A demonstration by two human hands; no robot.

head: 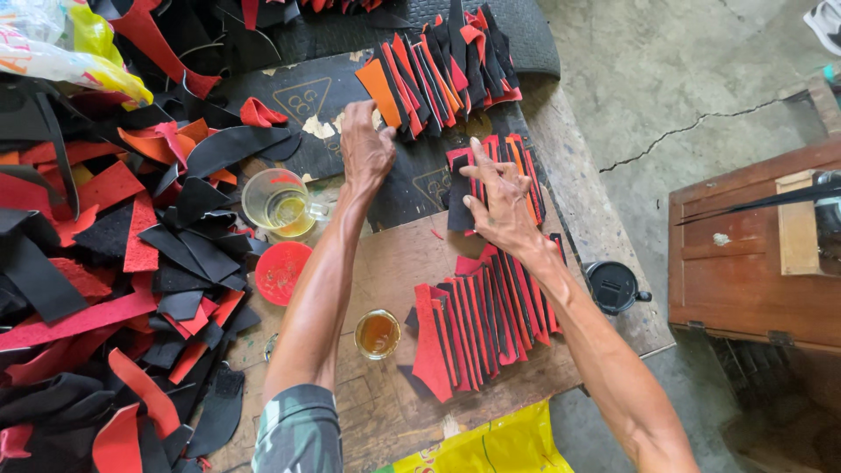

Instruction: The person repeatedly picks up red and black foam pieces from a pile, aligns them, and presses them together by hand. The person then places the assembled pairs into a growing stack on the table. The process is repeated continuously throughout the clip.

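Red-and-black cut pieces (495,180) stand fanned mid-bench under the right hand (501,197), fingers spread flat, while the left hand (365,149), seemingly loosely curled, touches the farther stack (438,70).

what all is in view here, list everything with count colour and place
fanned rows of cut pieces: three, red and black, some orange, right half of the table
loose scrap heap: too many to count, red, black and orange, left side
glass jug: one, clear with yellowish liquid, centre left
round lid: one, red, below the jug
small glass: one, amber liquid, near table front
black cup: one, right table edge
wooden table: one, brown
black mat: one, under the far rows
yellow bag: one, bottom edge
wooden box: one, brown, on the floor at right
left hand: on the far row
right hand: on the middle row
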